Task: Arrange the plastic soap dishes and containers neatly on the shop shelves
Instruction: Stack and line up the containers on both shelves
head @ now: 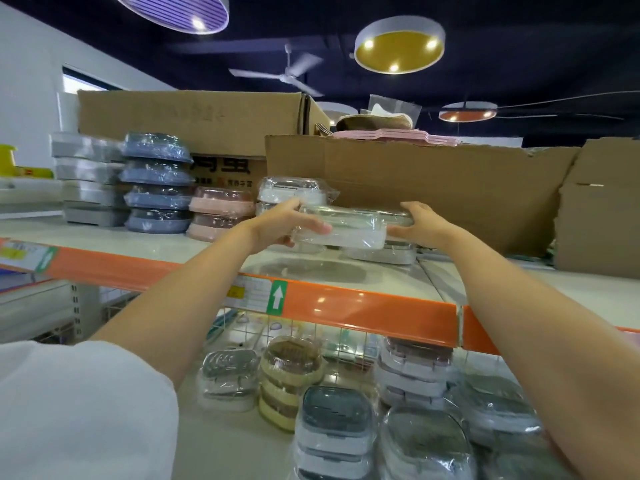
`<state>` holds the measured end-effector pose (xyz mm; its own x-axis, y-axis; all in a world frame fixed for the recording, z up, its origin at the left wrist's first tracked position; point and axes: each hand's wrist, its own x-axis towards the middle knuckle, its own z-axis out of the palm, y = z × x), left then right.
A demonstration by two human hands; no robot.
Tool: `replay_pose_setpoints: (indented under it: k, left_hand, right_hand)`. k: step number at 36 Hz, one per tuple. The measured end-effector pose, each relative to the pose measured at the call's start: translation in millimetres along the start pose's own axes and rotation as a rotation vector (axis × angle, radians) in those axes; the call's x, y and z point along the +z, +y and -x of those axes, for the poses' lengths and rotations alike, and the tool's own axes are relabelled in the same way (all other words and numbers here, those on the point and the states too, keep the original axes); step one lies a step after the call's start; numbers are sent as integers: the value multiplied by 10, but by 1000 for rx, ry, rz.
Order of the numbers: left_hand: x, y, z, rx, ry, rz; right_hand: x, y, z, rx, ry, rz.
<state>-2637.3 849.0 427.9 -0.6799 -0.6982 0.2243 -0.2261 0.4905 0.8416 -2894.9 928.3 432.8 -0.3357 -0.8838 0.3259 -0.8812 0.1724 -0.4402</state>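
Observation:
A white plastic-wrapped soap dish (349, 228) hangs just above the top shelf (214, 247), held at both ends. My left hand (287, 225) grips its left end and my right hand (420, 223) grips its right end. Right beneath it lies another wrapped white dish (384, 255). Behind my left hand stands a small stack of white dishes (294, 190). Further left are stacks of pink dishes (220, 213), blue-grey dishes (157, 183) and grey dishes (88, 178).
Open cardboard boxes (443, 188) fill the back of the top shelf, one more at the far right (602, 209). An orange shelf edge (363, 308) runs across. The lower shelf holds several wrapped dishes: yellow (289, 379), clear (230, 377), grey-blue (334, 431).

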Motion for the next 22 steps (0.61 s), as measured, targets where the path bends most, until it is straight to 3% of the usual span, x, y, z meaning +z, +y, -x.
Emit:
replay_pose_setpoints:
  k: [5,8,12,22]
  left_hand:
    - [146,207,-108,38,-22,48]
    - [221,252,-156,86,-22,79]
    - [279,245,-239,82,-2,123]
    - [306,132,-311,143,149,156]
  right_hand:
    - [-137,-74,108,3,187,-53]
    - [-218,-131,221,-7,217,-296]
    - [-228,-124,281,-42,122,-583]
    - [-227,-235,311,-168,-101,-401]
